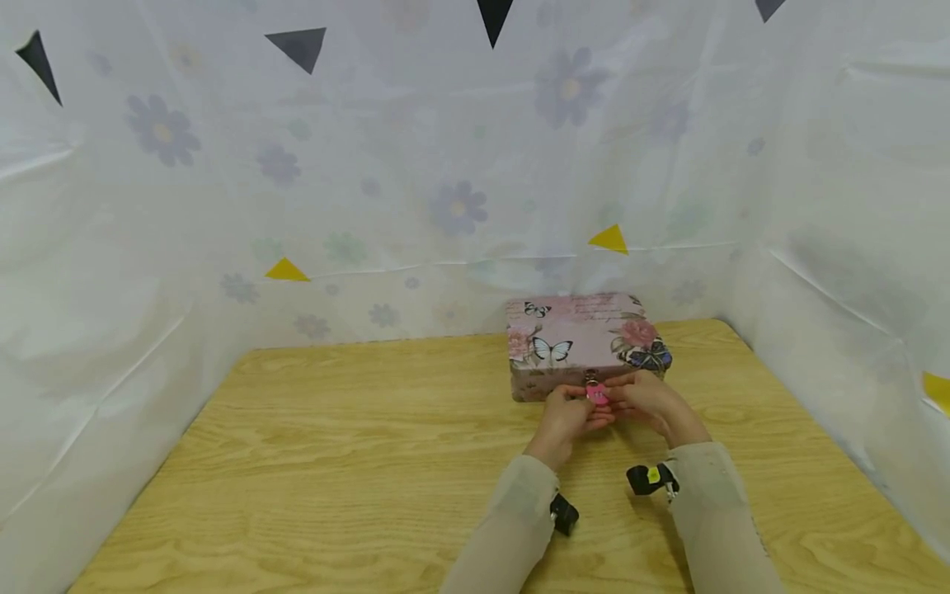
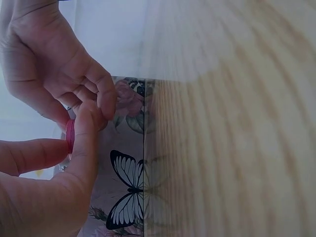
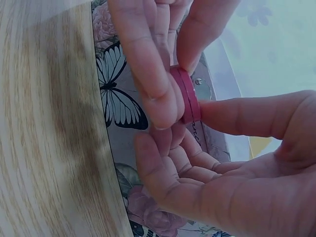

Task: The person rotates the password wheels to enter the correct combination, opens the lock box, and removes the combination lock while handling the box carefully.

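A pink padlock [image 1: 597, 393] hangs at the metal clasp on the front of a pink tin box [image 1: 586, 330] printed with butterflies and roses. My left hand [image 1: 566, 419] pinches the padlock between thumb and fingers from the left. From the right, my right hand [image 1: 647, 402] also pinches it, its thumb [image 3: 247, 116] pressed against the padlock's edge. In the left wrist view the padlock [image 2: 70, 136] shows edge-on, partly covered by fingers. The box lid is down. Fingers hide part of the box front.
The wooden table [image 1: 334, 462] extends to the left and in front of the box. White flowered sheeting [image 1: 416, 165] hangs close behind the box and along both sides. Black straps with small devices [image 1: 647, 478] sit on both wrists.
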A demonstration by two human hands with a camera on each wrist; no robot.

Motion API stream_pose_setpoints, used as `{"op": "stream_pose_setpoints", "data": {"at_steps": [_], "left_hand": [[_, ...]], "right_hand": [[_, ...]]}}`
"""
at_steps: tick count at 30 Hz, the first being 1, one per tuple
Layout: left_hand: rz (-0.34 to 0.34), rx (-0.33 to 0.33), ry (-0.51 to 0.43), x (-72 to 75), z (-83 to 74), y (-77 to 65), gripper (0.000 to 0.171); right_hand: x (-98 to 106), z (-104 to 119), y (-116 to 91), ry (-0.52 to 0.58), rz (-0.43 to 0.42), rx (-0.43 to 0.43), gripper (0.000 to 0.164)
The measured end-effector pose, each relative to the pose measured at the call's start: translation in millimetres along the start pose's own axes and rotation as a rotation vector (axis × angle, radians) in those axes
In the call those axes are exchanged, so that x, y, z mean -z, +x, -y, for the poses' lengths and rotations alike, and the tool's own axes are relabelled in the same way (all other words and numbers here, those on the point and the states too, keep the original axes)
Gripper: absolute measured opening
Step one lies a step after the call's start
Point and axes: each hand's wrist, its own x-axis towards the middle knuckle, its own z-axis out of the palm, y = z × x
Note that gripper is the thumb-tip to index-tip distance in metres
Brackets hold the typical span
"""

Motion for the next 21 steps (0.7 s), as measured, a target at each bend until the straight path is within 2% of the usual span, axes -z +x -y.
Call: {"op": "stream_pose_setpoints", "data": {"at_steps": [8,21], "left_hand": [[0.005,-0.012,0.000,0.9,0.2,-0.8,0.019],[-0.002,0.008,0.013,1.4,-0.2,0.6,0.017]], "right_hand": [[-11,14,-10,-0.062,-0.057,-0.060,0.045],[-11,11,-8,-0.027,-0.044,-0.039,0.039]]}}
